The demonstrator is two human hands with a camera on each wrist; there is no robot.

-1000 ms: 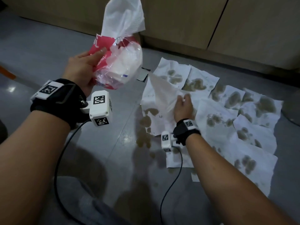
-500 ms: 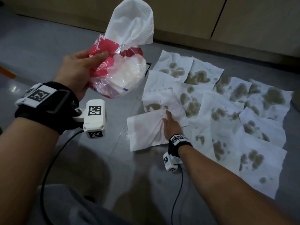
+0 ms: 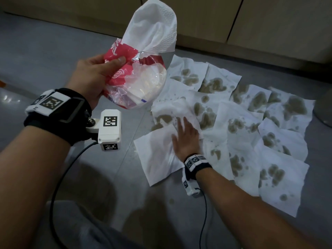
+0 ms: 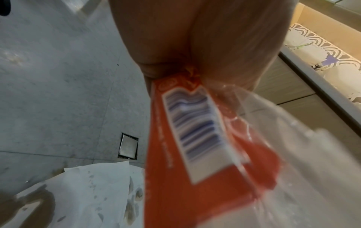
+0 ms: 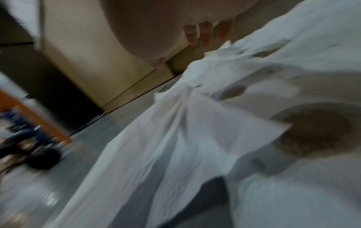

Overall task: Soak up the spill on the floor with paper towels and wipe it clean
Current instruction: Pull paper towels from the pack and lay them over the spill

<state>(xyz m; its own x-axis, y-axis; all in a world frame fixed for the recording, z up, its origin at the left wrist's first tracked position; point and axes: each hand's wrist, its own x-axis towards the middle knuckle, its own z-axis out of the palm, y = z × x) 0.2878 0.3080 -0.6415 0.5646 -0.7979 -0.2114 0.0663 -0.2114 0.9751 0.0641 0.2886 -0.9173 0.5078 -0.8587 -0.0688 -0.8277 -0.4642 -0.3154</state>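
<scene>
My left hand [image 3: 100, 72] grips a red and clear plastic pack of paper towels [image 3: 136, 81], raised above the floor, with one white sheet [image 3: 152, 27] sticking out of its top. The pack [image 4: 195, 138] fills the left wrist view with its barcode showing. Several white paper towels [image 3: 242, 133] lie spread over the grey floor, blotched with brown spill. My right hand [image 3: 186, 137] lies flat with straight fingers on the nearest, mostly dry sheet [image 3: 156, 155]. In the blurred right wrist view this sheet [image 5: 175, 138] lies rumpled under the fingers [image 5: 205, 34].
Beige cabinet doors [image 3: 269, 24] run along the far side. A small drop of spill [image 3: 171, 201] sits on the bare floor near my right wrist. A floor drain cover [image 4: 128, 146] lies left of the towels. A round grey object [image 3: 323, 108] stands at the right edge.
My right hand laid a fresh sheet over the left puddle and now presses it flat, with fingers further forward. The left hand keeps the pack raised.
</scene>
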